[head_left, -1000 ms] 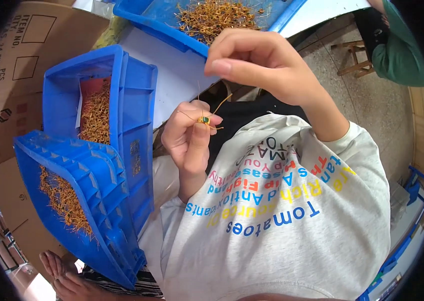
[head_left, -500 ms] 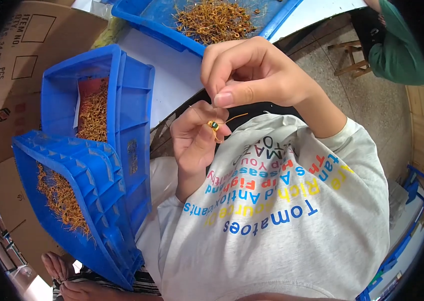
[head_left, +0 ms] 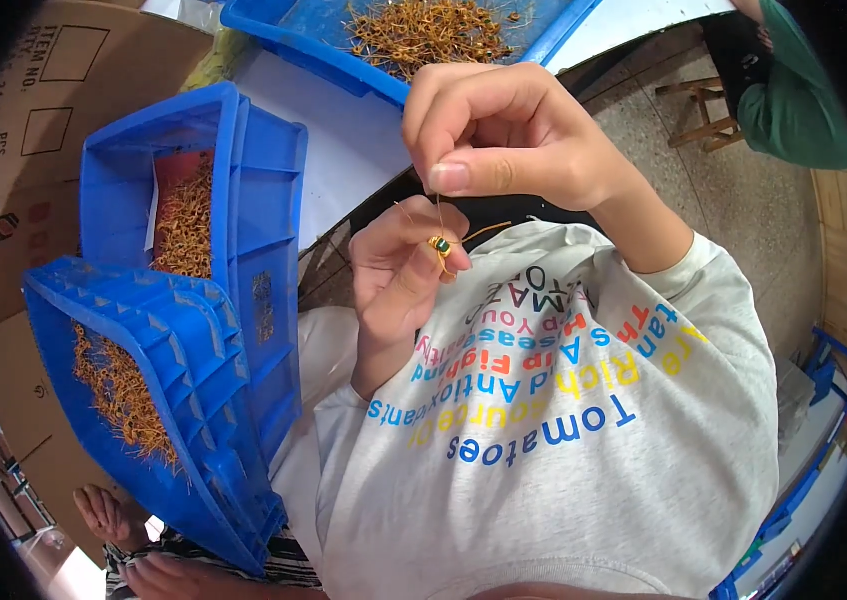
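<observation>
Between thumb and fingers, my left hand pinches a small ring coil, wound in yellow-copper wire with a dark green patch showing. Loose wire ends stick out from the coil. Just above it, my right hand is closed, thumb against forefinger, on a fine wire that runs down to the coil. The wire's end is hidden inside those fingers. Both hands are in front of my light grey printed shirt.
A blue tray with a heap of similar coils stands on the white table. To the left are two blue bins holding more coils. Another person's hands show lower left; a green-clothed person and wooden stool are far right.
My left hand has shifted slightly right with the coil, and my right hand has risen a little. The wire between them shows more clearly. The other person's hands at lower left have moved.
</observation>
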### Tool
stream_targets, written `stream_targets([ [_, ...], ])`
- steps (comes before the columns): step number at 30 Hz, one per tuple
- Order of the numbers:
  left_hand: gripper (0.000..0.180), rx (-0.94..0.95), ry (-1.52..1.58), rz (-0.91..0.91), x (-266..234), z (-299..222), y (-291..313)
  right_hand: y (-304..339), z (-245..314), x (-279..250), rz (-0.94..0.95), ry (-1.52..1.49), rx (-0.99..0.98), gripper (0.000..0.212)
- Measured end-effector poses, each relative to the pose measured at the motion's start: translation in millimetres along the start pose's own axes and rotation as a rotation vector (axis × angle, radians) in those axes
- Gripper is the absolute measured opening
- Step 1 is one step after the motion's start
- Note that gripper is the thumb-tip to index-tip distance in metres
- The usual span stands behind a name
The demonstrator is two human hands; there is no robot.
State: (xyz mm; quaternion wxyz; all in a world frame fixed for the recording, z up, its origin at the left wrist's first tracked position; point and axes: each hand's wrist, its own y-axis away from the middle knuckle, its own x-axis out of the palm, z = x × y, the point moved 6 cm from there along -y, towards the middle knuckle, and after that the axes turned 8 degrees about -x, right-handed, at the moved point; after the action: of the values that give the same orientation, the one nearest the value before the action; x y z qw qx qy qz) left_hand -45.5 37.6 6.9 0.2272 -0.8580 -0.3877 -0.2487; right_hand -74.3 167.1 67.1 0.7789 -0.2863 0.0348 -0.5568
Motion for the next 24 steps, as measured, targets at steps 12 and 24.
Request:
stream_targets([
  [12,0.012,0.258,-0.496,-0.282,-4,-26,3,16,1,-3,-0.233,-0.037,0.045,0.002],
  [24,0.013,0.222,-0.464,-0.318,0,-23,1,19,-3,4,-0.089,0.230,-0.002,0.007],
])
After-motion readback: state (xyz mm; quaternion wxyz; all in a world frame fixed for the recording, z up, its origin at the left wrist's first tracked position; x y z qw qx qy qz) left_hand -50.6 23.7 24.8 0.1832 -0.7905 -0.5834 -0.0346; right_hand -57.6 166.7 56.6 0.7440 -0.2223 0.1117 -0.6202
